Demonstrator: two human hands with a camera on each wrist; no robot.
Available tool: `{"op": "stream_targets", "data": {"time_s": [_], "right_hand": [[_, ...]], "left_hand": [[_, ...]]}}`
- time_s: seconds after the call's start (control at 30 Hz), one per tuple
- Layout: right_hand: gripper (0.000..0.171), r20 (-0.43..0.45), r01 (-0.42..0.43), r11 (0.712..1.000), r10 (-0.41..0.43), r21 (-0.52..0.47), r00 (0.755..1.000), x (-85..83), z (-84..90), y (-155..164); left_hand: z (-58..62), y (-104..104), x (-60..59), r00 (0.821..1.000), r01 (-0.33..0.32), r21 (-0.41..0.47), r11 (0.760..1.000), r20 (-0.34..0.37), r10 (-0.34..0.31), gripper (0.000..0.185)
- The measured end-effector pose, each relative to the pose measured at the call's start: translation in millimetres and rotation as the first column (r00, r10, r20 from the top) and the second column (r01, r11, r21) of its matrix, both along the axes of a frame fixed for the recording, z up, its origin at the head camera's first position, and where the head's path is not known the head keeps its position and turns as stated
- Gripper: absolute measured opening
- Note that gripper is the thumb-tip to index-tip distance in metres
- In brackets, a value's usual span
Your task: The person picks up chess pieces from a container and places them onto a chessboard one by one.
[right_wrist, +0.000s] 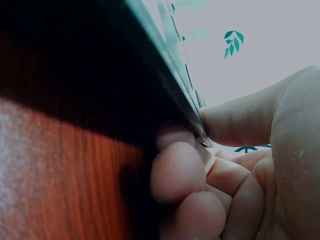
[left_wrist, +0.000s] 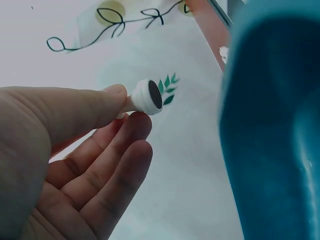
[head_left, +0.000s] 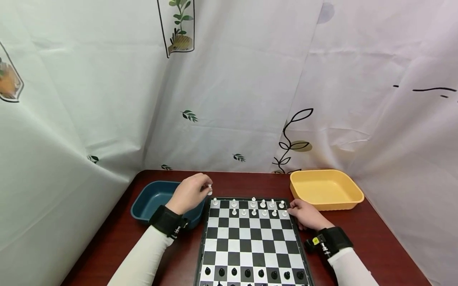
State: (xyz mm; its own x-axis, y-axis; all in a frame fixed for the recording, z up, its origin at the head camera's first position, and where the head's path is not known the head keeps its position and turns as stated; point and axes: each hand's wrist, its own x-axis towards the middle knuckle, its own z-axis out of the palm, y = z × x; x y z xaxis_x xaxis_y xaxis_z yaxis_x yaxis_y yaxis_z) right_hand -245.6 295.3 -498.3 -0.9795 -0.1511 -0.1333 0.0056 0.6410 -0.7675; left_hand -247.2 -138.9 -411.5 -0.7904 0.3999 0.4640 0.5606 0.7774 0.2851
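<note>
The left hand point(head_left: 189, 193) pinches a white pawn point(left_wrist: 146, 98) above the board's point(head_left: 250, 242) far left corner beside the blue bin point(head_left: 154, 200), the right hand point(head_left: 305, 215) grips the board's right edge; that light fingertip pinch could drop the pawn.

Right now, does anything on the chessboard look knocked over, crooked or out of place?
Nothing stands out. The white pieces and black pieces stand upright on the chessboard. One white piece is off it, pinched in the left hand; the right hand grips the board's corner.
</note>
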Motion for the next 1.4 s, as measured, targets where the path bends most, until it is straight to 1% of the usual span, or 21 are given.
{"op": "stream_targets", "data": {"time_s": [0.17, 0.3, 0.57, 0.77, 0.9, 1.0, 1.2, 1.4], "right_hand": [[0.014, 0.001, 0.000, 1.000, 0.000, -0.014, 1.000, 3.1, -0.3, 1], [0.014, 0.002, 0.000, 1.000, 0.000, -0.015, 1.000, 4.5, 0.1, 0], [0.014, 0.006, -0.003, 1.000, 0.003, -0.014, 1.000, 4.3, 0.3, 0], [0.014, 0.005, 0.000, 1.000, 0.000, -0.012, 1.000, 3.7, 0.4, 1], [0.014, 0.016, -0.003, 1.000, 0.003, -0.010, 1.000, 2.3, 0.7, 1], [0.014, 0.006, -0.006, 1.000, 0.006, -0.010, 1.000, 0.7, 1.4, 1], [0.014, -0.005, -0.010, 1.000, 0.010, -0.022, 1.000, 0.0, 2.6, 1], [0.016, -0.003, -0.007, 1.000, 0.007, -0.011, 1.000, 1.1, 2.8, 0]], "left_hand": [[1.6, 15, -1.6, 0.999, 0.052, -0.003, 0.999, 0.006, -0.052, 0.016], [0.7, 26, -3.5, 0.997, 0.081, -0.014, 0.997, 0.017, -0.081, 0.014], [-1.7, 43, -8.3, 0.990, 0.126, -0.039, 0.991, 0.066, -0.124, 0.014], [-1.9, 56, -14.7, 0.986, 0.146, -0.047, 0.988, 0.083, -0.142, 0.014], [-3.4, 63, -18.6, 0.984, 0.158, -0.073, 0.985, 0.097, -0.151, 0.014], [-4.5, 68, -21.3, 0.981, 0.172, -0.095, 0.980, 0.102, -0.163, 0.013], [-6.2, 79, -22.5, 0.973, 0.205, -0.127, 0.971, 0.131, -0.188, 0.013], [-8.1, 89, -24.5, 0.970, 0.222, -0.172, 0.960, 0.133, -0.201, 0.012]]}}
